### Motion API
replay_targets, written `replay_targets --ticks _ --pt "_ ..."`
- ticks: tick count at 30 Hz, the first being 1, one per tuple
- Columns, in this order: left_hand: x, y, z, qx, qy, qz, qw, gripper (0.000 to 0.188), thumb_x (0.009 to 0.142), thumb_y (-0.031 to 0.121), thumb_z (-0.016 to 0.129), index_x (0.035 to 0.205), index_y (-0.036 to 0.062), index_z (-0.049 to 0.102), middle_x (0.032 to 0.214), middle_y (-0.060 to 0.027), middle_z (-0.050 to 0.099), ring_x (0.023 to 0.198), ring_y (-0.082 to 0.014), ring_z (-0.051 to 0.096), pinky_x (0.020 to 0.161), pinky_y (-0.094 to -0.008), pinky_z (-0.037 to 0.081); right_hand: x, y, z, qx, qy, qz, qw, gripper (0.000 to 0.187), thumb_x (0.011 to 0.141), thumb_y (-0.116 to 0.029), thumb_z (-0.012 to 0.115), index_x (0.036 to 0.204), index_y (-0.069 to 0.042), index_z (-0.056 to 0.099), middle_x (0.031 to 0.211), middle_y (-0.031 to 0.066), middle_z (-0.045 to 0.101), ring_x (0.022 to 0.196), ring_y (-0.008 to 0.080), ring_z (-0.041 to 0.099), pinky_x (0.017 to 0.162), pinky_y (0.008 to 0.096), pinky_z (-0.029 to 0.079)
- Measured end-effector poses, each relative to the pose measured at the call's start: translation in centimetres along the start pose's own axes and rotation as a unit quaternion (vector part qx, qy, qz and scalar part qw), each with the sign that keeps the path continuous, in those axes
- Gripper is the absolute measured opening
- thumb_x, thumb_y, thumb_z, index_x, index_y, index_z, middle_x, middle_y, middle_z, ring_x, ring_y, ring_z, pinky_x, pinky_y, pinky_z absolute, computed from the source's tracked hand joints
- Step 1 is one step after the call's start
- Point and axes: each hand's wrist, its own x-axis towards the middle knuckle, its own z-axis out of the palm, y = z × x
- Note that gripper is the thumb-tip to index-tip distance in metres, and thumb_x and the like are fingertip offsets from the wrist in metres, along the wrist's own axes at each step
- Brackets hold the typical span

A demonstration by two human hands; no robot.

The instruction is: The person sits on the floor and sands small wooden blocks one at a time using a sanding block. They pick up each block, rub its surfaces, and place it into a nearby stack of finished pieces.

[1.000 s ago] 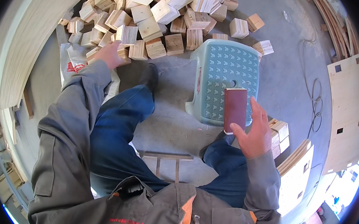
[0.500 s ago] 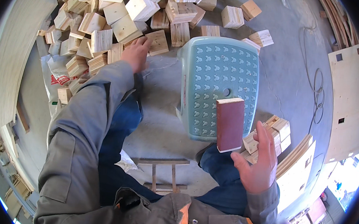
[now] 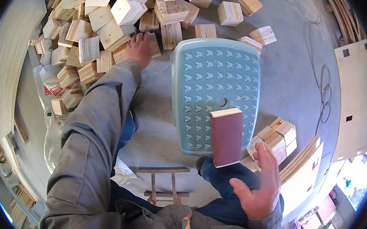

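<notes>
My left hand [image 3: 139, 50] reaches into the heap of wooden blocks [image 3: 97, 18], back up and fingers slightly apart over a pale block [image 3: 155, 47]. Its thumb and palm side are hidden. A light-blue plastic stool [image 3: 199, 77] with a bumpy pattern stands in front of me. A thick block with a reddish-brown face and pale layered edges [image 3: 226, 138] lies on the stool's near edge and sticks out past it. Close to that block, on its right, my right hand [image 3: 260, 187] is held empty in the air, thumb and fingers spread, not touching it.
Several cut blocks [image 3: 274, 141] are stacked right of the stool, beside leaning boards [image 3: 302, 167]. Curved plywood sheets [image 3: 9, 57] rise at far left, near a white plastic sack [image 3: 49, 89]. A thin cable [image 3: 323, 89] lies on the floor at right.
My left hand has shifted rightward over the pale block at the heap's edge. My right hand stays spread beside the reddish-brown block. The whole view has shifted slightly.
</notes>
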Motion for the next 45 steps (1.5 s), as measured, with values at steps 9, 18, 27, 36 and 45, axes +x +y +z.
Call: replay_targets --ticks 9,18,27,36,45 --pt "-6.9 2.3 -4.0 -0.022 -0.05 0.054 0.997 0.091 0.075 0.014 0.082 0.156 0.0059 0.041 0.145 -0.0195 0.057 0.138 -0.0412 0.054 0.116 -0.0483 0.046 -0.9 -0.5 -0.3 0.022 0.041 -0.036 0.998 0.087 0.083 -0.018 0.089 0.157 0.0 0.046 0.148 0.0275 0.057 0.131 0.0446 0.061 0.106 0.0483 0.054" --pt "-13.0 6.9 -17.0 -0.019 -0.123 0.02 0.992 0.104 0.07 0.025 0.088 0.159 0.0041 0.038 0.147 -0.0238 0.054 0.14 -0.0435 0.052 0.117 -0.0484 0.047 -0.3 0.1 2.3 -0.014 0.06 -0.028 0.998 0.096 0.087 -0.036 0.086 0.164 -0.006 0.038 0.159 0.0218 0.048 0.142 0.0434 0.052 0.117 0.0499 0.046" --pt "-20.4 11.3 -25.2 -0.156 0.003 0.0 0.988 0.112 0.066 0.032 0.092 0.16 0.0013 0.037 0.148 -0.0272 0.053 0.14 -0.043 0.051 0.118 -0.0472 0.046 0.3 0.6 4.3 -0.061 -0.02 0.091 0.994 0.105 0.086 -0.043 0.086 0.169 -0.011 0.03 0.161 0.0213 0.047 0.147 0.04 0.049 0.121 0.0475 0.043" --pt "-23.7 15.2 -21.7 -0.613 -0.118 -0.214 0.751 0.105 0.075 0.032 0.095 0.158 0.0003 0.04 0.134 -0.0152 0.065 0.111 -0.0252 0.069 0.092 -0.0416 0.057 0.6 1.9 5.7 -0.057 -0.034 0.133 0.989 0.105 0.087 -0.044 0.087 0.17 -0.014 0.028 0.157 0.0181 0.052 0.143 0.0397 0.054 0.117 0.0494 0.048" --pt "-23.6 17.9 -18.4 -0.668 -0.144 -0.256 0.684 0.076 0.09 0.036 0.084 0.153 0.0104 0.05 0.132 -0.0037 0.07 0.114 -0.0205 0.069 0.095 -0.0422 0.052 1.2 1.3 6.2 -0.042 -0.013 0.138 0.989 0.111 0.083 -0.04 0.09 0.169 -0.011 0.026 0.157 0.0188 0.051 0.144 0.0399 0.053 0.117 0.0484 0.049"
